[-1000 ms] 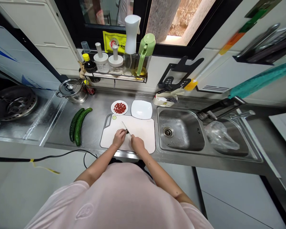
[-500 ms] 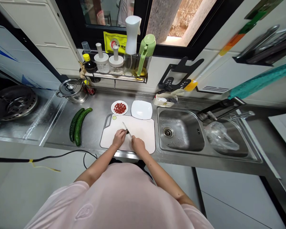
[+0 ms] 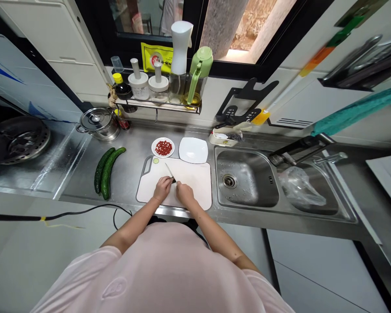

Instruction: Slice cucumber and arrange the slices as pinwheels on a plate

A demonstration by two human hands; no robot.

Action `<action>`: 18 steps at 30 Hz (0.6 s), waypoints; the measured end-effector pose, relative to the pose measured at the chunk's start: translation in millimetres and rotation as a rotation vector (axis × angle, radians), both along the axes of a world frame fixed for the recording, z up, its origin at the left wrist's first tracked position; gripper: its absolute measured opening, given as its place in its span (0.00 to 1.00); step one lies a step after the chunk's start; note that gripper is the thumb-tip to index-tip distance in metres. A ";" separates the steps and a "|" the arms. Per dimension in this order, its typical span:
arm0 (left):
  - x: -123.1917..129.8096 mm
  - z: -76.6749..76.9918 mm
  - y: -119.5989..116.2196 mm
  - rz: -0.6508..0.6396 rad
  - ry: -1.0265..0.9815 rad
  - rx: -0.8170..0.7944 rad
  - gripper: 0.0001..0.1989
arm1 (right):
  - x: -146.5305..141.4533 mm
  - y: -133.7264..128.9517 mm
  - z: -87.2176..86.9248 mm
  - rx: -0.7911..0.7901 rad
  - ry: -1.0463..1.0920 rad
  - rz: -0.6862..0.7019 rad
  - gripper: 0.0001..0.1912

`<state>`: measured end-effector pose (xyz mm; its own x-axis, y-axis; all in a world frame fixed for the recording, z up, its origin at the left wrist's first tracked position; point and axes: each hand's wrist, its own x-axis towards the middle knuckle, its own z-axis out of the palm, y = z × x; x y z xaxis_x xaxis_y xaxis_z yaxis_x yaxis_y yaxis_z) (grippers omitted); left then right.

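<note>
My right hand (image 3: 185, 194) is closed around the handle of a knife (image 3: 170, 172), whose thin blade points up and left over the white cutting board (image 3: 195, 182). Just left of it, my left hand (image 3: 163, 188) is closed with its fingertips close to the blade. A small dark piece (image 3: 173, 179), which looks like cucumber, shows at those fingertips; the hand hides the rest. One pale green round slice (image 3: 156, 161) lies at the board's upper left. Two long cucumbers (image 3: 107, 173) lie side by side on the steel counter, left of the board.
Behind the board stand a plate of chopped red pieces (image 3: 164, 148) and a white square plate (image 3: 193, 150). A steel sink (image 3: 247, 178) is on the right, with a plastic bag (image 3: 299, 184) in its second basin. A lidded pot (image 3: 99, 124) stands back left, below a rack of bottles (image 3: 159, 102).
My right hand has moved slightly left, towards my left hand, and the knife's tip has shifted left and up. My left hand stays nearly in place.
</note>
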<state>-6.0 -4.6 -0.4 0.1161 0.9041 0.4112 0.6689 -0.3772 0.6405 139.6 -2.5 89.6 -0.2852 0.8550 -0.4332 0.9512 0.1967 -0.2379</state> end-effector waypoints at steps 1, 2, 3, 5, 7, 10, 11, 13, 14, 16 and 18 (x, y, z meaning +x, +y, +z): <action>0.1 0.0 0.0 0.001 -0.003 -0.002 0.13 | -1.1 1.1 -0.2 0.000 0.000 -0.003 0.14; 0.1 -0.1 0.1 0.002 -0.005 -0.004 0.14 | -2.2 2.1 -0.4 0.000 0.000 -0.005 0.13; 0.1 -0.1 0.2 0.002 -0.008 -0.007 0.14 | -3.3 3.2 -0.8 0.003 0.000 -0.007 0.13; -0.1 0.1 0.4 -0.001 -0.008 -0.009 0.14 | -5.3 5.1 -1.6 0.012 0.002 -0.009 0.13; -0.4 0.3 0.5 -0.001 -0.003 -0.007 0.13 | -6.7 6.4 -2.4 0.019 0.008 -0.011 0.14; -0.7 0.7 0.6 0.000 0.006 -0.006 0.13 | -6.0 5.3 -3.0 0.022 0.009 -0.018 0.14; -0.8 0.8 0.6 0.000 0.005 -0.006 0.13 | -4.8 3.6 -3.2 0.021 0.006 -0.021 0.14; -0.7 0.9 0.6 -0.003 0.002 -0.006 0.13 | -0.5 -2.2 -3.8 0.013 -0.003 -0.022 0.14; -0.6 0.9 0.6 -0.003 0.001 -0.006 0.13 | 2.4 -6.0 -4.2 0.011 -0.006 -0.020 0.14; -0.4 0.6 0.5 0.002 -0.001 -0.006 0.13 | 9.1 -14.5 -5.4 -0.005 -0.020 -0.017 0.13; -0.3 0.2 0.4 0.007 0.000 -0.007 0.13 | 15.4 -22.1 -6.9 -0.007 -0.031 -0.018 0.12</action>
<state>-6.3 -4.1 -0.2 0.1101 0.9076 0.4051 0.6712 -0.3685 0.6432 155.0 -24.6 82.8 -0.2563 0.8567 -0.4477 0.9614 0.1781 -0.2096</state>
